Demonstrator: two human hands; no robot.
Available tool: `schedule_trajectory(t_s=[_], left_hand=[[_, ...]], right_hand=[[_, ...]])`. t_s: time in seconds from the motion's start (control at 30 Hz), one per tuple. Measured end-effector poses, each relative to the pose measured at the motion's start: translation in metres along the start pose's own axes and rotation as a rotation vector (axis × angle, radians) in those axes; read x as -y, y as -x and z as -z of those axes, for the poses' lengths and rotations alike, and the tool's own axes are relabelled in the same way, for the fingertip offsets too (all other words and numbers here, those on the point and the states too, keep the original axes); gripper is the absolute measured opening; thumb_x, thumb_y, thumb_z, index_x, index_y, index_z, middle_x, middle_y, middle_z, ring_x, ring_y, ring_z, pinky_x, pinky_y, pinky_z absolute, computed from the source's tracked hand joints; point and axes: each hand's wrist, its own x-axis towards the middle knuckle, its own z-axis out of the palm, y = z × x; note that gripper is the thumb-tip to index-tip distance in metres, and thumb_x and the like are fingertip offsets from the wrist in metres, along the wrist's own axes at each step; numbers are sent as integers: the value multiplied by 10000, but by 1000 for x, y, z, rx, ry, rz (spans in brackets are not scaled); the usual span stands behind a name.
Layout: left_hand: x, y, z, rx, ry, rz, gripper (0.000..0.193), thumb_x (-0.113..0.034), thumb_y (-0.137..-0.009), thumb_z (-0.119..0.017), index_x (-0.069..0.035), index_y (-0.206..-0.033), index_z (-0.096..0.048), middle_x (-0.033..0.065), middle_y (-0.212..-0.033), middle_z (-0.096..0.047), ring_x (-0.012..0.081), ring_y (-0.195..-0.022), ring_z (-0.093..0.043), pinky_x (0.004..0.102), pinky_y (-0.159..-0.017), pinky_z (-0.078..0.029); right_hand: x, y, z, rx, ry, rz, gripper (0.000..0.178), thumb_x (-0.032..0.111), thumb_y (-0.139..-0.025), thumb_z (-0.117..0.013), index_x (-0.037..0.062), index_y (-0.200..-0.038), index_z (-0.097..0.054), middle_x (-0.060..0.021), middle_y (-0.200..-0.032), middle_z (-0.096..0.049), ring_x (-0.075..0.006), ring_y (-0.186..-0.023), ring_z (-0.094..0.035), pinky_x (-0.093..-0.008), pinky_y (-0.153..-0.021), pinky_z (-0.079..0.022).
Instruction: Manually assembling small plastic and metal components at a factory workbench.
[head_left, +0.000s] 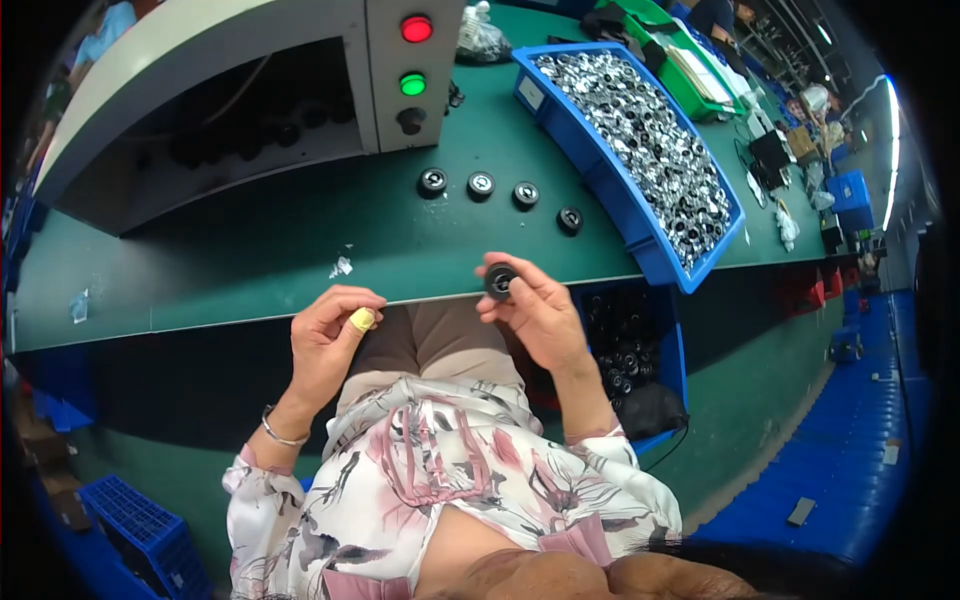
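My right hand point(545, 318) grips a small black round part point(499, 280), like a cap or little wheel, just over the table's front edge. Its face, with a pale mark at the middle, is turned up. My left hand point(328, 335) is at the same edge further left, its fingers curled in against the thumb, which wears a yellow wrap point(362, 319). Whatever those fingers may hold is hidden. Beyond my right hand, similar black round parts stand spaced out in a row on the green table, among them one at the left end point(432, 182) and one at the right end point(570, 220).
A grey machine housing point(400, 125) with red and green lights stands at the back left, dark round parts inside. At the right, a blue bin point(590, 150) holds many shiny metal pieces. Below the table edge, another blue bin point(678, 350) contains black parts. Plastic scraps point(342, 266) lie on the table.
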Motion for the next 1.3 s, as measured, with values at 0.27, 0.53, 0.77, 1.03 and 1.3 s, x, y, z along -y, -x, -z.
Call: schedule_trajectory(t_s=[0.27,0.53,0.77,1.03,1.3], left_hand=[[-6,-47,-33,230,152,212,314,-35,-924,-641,35,-1223,-574,110,-1141,-598,141,-957,-609,271,-793,-562],[23,-45,-85,46,450,258,194,-56,-912,-693,32,-1074,-633,68,-986,-672,116,-861,-648,234,-737,-532],[25,-44,-81,58,204,-2,179,-33,-922,-672,47,-1076,-628,67,-1017,-637,116,-861,-642,224,-736,-530],[24,-46,-71,206,311,177,179,-46,-934,-656,44,-1084,-618,57,-1016,-635,109,-895,-640,242,-751,-531],[23,-46,-79,63,423,263,221,-59,-952,-630,44,-1148,-621,58,-1003,-668,83,-874,-628,219,-738,-515]], right_hand=[[23,-30,-6,-83,280,18,289,103,-973,-610,-58,-1213,-593,-73,-980,-654,-121,-794,-663,-247,-689,-542],[-6,-33,-15,-96,358,157,140,40,-931,-655,-54,-1035,-657,-67,-973,-625,-101,-817,-618,-228,-686,-519],[-13,-35,-6,-25,341,266,122,16,-913,-661,-63,-1004,-674,-72,-934,-618,-116,-812,-620,-226,-674,-513],[-3,-33,-3,18,166,28,224,80,-950,-648,-28,-1146,-665,-60,-902,-689,-75,-696,-608,-211,-650,-516],[7,-32,-2,102,597,243,300,-10,-895,-661,-37,-1193,-645,-67,-967,-661,-126,-827,-659,-247,-729,-555]])
